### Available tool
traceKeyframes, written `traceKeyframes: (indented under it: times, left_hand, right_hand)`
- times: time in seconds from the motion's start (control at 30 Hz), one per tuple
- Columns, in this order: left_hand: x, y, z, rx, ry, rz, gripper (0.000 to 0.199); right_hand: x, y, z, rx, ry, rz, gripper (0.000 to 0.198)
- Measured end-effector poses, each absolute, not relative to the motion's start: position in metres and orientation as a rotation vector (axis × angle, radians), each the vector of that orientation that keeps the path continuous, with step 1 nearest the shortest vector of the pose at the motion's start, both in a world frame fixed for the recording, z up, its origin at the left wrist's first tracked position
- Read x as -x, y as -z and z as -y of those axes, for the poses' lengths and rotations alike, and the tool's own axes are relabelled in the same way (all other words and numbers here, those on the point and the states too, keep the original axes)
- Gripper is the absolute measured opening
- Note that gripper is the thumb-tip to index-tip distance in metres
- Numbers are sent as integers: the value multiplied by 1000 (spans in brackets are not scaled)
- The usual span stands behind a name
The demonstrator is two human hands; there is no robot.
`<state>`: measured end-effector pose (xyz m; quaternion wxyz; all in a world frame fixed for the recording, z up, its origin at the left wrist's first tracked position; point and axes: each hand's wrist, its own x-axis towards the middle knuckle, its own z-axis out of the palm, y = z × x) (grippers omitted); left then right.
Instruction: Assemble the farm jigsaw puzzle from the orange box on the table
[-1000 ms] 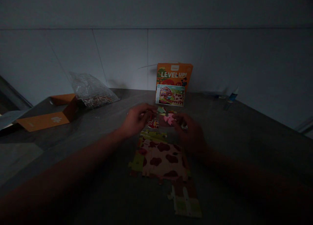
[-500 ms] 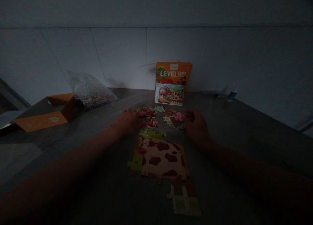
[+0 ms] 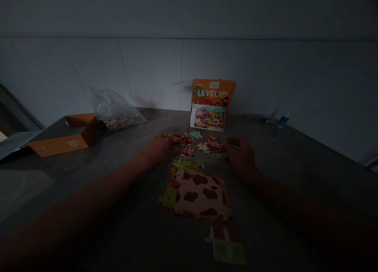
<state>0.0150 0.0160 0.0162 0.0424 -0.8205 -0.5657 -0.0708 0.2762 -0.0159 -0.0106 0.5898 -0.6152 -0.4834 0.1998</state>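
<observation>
In dim light, my left hand (image 3: 159, 149) rests at the left edge of a pile of red puzzle pieces (image 3: 178, 138), its fingers loosely spread. A red barn piece (image 3: 187, 151) lies just in front of that pile. My right hand (image 3: 241, 153) is beside a second small pile, with thumb and fingers apart. On top of this pile lies a pink puzzle piece (image 3: 217, 146), close to the right fingertips. Nearer to me is a partly joined cow puzzle (image 3: 201, 195), with a fence section (image 3: 227, 246) at its lower right.
Against the wall stands an orange box (image 3: 214, 91), with a farm picture card (image 3: 208, 117) leaning on it. To the left are an open orange box part (image 3: 60, 145) and a clear plastic bag of pieces (image 3: 118, 114). A small blue-labelled item (image 3: 283, 121) is at the back right.
The pink piece, raised at my right fingertips before, now lies flat on the right pile, and those fingers have come off it. My left hand stays by the red pieces. The view has shifted slightly.
</observation>
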Motion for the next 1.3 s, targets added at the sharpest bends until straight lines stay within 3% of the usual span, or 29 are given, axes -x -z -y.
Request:
traceKeyframes:
  times: [0.27,0.4,0.53,0.6,0.67,0.77,1.1,1.3]
  left_hand:
    - [-11,-14,-20,2488,252,1885,42]
    - [-15,-19,-18,2499,448,2039,30]
    - [-32,-23,-7,2681,1161,1798,15]
    - [-44,-21,2,2866,1639,1493,15]
    - [-54,-18,12,3051,1878,1218,19]
    - [-61,-13,21,3259,1924,1034,25]
    - [-60,-16,19,3216,1913,1106,26]
    - [-62,-17,19,3272,2425,1455,30]
  right_hand:
    - [-270,8,24,1286,-461,1319,18]
    - [-268,8,29,1244,-347,1463,14]
    - [-263,7,38,1154,-319,1711,18]
    - [-259,7,44,1088,-353,1860,35]
    - [-257,6,49,1012,-363,1994,53]
    - [-255,4,55,947,-276,2113,61]
    - [-255,5,56,896,-253,1997,46]
    - [-256,5,54,1005,-233,1858,42]
